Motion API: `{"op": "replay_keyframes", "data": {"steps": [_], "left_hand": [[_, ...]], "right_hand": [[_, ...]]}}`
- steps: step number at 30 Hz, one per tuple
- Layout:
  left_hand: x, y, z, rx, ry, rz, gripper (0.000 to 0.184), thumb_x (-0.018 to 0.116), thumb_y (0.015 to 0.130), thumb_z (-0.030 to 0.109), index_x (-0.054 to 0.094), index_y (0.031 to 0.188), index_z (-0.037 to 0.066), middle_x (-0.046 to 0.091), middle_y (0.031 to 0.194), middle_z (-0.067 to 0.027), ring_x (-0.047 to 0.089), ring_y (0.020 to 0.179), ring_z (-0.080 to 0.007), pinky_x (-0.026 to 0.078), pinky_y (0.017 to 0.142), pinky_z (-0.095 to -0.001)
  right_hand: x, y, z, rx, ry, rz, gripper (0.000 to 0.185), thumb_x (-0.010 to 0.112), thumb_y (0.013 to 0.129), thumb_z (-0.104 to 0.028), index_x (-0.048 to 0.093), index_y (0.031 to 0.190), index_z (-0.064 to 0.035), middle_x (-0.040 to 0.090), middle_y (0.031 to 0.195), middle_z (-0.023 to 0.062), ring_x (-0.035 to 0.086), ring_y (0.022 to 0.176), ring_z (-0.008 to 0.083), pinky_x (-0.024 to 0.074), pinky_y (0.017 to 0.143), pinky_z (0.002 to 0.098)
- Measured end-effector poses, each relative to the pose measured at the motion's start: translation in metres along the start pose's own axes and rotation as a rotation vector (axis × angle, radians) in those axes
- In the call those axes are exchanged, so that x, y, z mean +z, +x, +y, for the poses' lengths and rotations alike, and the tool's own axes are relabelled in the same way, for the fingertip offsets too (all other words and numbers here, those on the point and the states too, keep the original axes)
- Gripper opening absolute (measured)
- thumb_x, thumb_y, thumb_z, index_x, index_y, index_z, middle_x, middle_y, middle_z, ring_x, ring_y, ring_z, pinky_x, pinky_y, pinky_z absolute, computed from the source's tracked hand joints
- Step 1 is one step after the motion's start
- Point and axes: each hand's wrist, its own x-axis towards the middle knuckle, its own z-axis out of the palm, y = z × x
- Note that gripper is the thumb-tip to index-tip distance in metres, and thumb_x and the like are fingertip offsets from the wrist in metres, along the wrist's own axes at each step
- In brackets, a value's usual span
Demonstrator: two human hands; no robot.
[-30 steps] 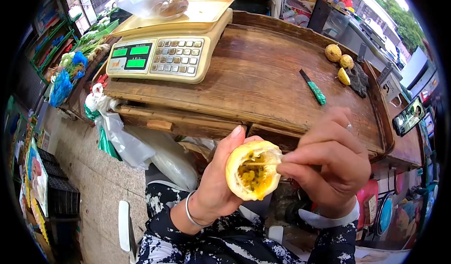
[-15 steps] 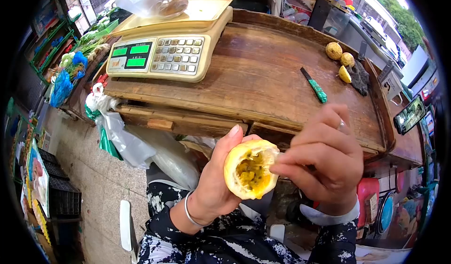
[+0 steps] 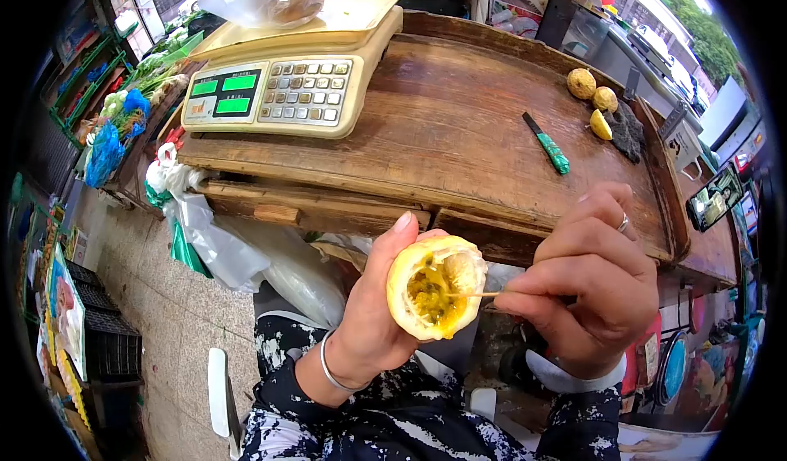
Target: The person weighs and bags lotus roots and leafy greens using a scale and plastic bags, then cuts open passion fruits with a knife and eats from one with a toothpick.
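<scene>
A cut passion fruit [image 3: 395, 307] with a yellow rind faces up, showing dark seeds and yellow pulp. My left hand [image 3: 365, 330] is wrapped round it from the left and below, thumb along its upper edge. Between the thumb and fingertips of my right hand [image 3: 594, 289] is a thin wooden toothpick [image 3: 484, 294], pointing left with its tip in the pulp. On the wooden table beyond lies a knife [image 3: 548, 145] with a green-wrapped handle.
A scale [image 3: 307, 96] with a plastic bag [image 3: 262, 3] on it stands at the table's [image 3: 459, 116] left. Toward the right are two whole fruits [image 3: 581, 84], a cut piece [image 3: 600, 124] and a dark cloth [image 3: 627, 133]. A phone [image 3: 715, 197] is mounted at right.
My right hand has drawn back to the right and slightly down from the fruit, so the toothpick now shows. My left hand holds the fruit in nearly the same place.
</scene>
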Motion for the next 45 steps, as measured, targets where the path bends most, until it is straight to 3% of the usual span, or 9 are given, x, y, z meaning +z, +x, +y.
{"op": "replay_keyframes", "data": {"steps": [4, 14, 25, 34, 35, 36, 38, 42, 45], "left_hand": [[-0.010, 0.002, -0.002, -0.004, -0.039, -0.138, 0.057, 0.027, 0.092, 0.056, 0.054, 0.095, 0.005, 0.060, 0.080, -0.0074, 0.058, 0.061, -0.0164, 0.045, 0.045, -0.0253], [-0.009, 0.000, -0.002, 0.013, -0.030, -0.069, 0.056, 0.029, 0.092, 0.056, 0.054, 0.095, 0.006, 0.059, 0.080, -0.0063, 0.059, 0.063, -0.0163, 0.047, 0.048, -0.0257], [-0.009, -0.006, -0.003, 0.081, 0.060, -0.201, 0.067, 0.022, 0.093, 0.057, 0.054, 0.093, -0.003, 0.060, 0.085, -0.0113, 0.059, 0.079, -0.0171, 0.047, 0.074, -0.0273], [0.035, -0.056, 0.010, -0.064, 0.573, -0.155, 0.085, 0.027, 0.085, 0.070, 0.053, 0.095, -0.010, 0.062, 0.089, -0.0186, 0.061, 0.079, -0.0216, 0.048, 0.073, -0.0291], [0.034, -0.068, 0.001, -0.053, 0.513, -0.019, 0.086, 0.029, 0.084, 0.070, 0.054, 0.092, -0.011, 0.062, 0.088, -0.0191, 0.061, 0.078, -0.0220, 0.048, 0.073, -0.0290], [0.012, -0.054, -0.009, -0.047, 0.332, -0.353, 0.077, 0.034, 0.087, 0.064, 0.052, 0.098, -0.011, 0.062, 0.089, -0.0185, 0.061, 0.074, -0.0201, 0.050, 0.068, -0.0303], [0.007, -0.057, -0.006, -0.216, 0.161, -0.610, 0.061, 0.035, 0.093, 0.053, 0.047, 0.110, -0.004, 0.057, 0.098, -0.0103, 0.055, 0.089, -0.0136, 0.044, 0.081, -0.0262], [0.010, -0.069, -0.020, -0.104, 0.126, -0.454, 0.076, 0.042, 0.085, 0.063, 0.048, 0.107, -0.010, 0.060, 0.098, -0.0201, 0.061, 0.082, -0.0201, 0.052, 0.073, -0.0310], [0.015, -0.074, -0.011, -0.256, -0.125, -0.529, 0.084, 0.040, 0.083, 0.068, 0.046, 0.108, -0.011, 0.057, 0.104, -0.0212, 0.059, 0.090, -0.0217, 0.050, 0.080, -0.0314]], "right_hand": [[0.011, -0.001, 0.004, -0.004, -0.010, 0.068, 0.020, 0.079, 0.060, -0.022, 0.064, 0.066, -0.0087, 0.054, 0.063, -0.0011, 0.045, 0.061, 0.0155, 0.0283, 0.072, 0.0348], [0.017, -0.004, 0.009, -0.014, 0.053, 0.084, 0.021, 0.079, 0.057, -0.022, 0.066, 0.068, -0.0087, 0.055, 0.064, -0.0014, 0.045, 0.062, 0.0152, 0.0279, 0.070, 0.0339], [0.008, -0.005, -0.004, -0.009, 0.148, 0.022, 0.023, 0.080, 0.056, -0.022, 0.068, 0.070, -0.0082, 0.057, 0.063, 0.0000, 0.045, 0.060, 0.0156, 0.0294, 0.062, 0.0309], [-0.017, -0.010, -0.020, -0.136, 0.184, 0.047, 0.016, 0.077, 0.066, -0.037, 0.065, 0.070, -0.0260, 0.047, 0.063, -0.0118, 0.039, 0.063, 0.0080, 0.0282, 0.070, 0.0328], [-0.015, -0.010, -0.029, -0.073, 0.225, 0.071, 0.015, 0.077, 0.066, -0.037, 0.065, 0.069, -0.0286, 0.045, 0.063, -0.0146, 0.038, 0.065, 0.0055, 0.0282, 0.070, 0.0316], [-0.020, -0.007, -0.025, -0.161, 0.319, 0.042, 0.017, 0.076, 0.067, -0.035, 0.064, 0.073, -0.0230, 0.047, 0.065, -0.0101, 0.041, 0.064, 0.0093, 0.0307, 0.069, 0.0325], [-0.027, -0.004, -0.023, -0.250, 0.404, 0.009, 0.021, 0.075, 0.068, -0.032, 0.064, 0.078, -0.0173, 0.050, 0.068, -0.0056, 0.044, 0.064, 0.0131, 0.0333, 0.068, 0.0334], [-0.045, -0.003, -0.037, -0.199, 0.309, 0.013, 0.022, 0.076, 0.066, -0.035, 0.067, 0.079, -0.0197, 0.049, 0.069, -0.0085, 0.041, 0.065, 0.0110, 0.0327, 0.071, 0.0330], [-0.049, -0.001, -0.039, -0.225, 0.228, -0.032, 0.019, 0.076, 0.066, -0.033, 0.069, 0.078, -0.0198, 0.050, 0.069, -0.0088, 0.043, 0.065, 0.0110, 0.0329, 0.072, 0.0345]]}}
